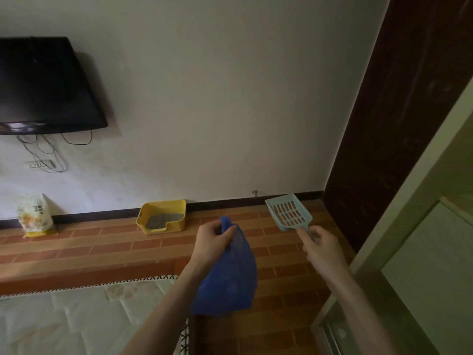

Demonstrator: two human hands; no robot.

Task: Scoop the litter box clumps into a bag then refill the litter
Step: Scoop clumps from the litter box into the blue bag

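A yellow litter box (163,217) with grey litter inside sits on the floor against the far wall. A pale litter bag (34,216) with a yellow base leans on the wall to its left. My left hand (212,240) grips the top of a blue plastic bag (230,278) that hangs down from it. My right hand (318,245) holds the handle of a light blue slotted scoop (288,212), blade pointing up and away. Both hands are well short of the litter box, to its right.
Brick-pattern floor (102,247) runs to the wall. A white quilted mattress (76,316) lies at the lower left. A black TV (43,85) with dangling cables hangs on the wall. A dark wooden door frame (399,124) and a pale cabinet (430,265) stand at right.
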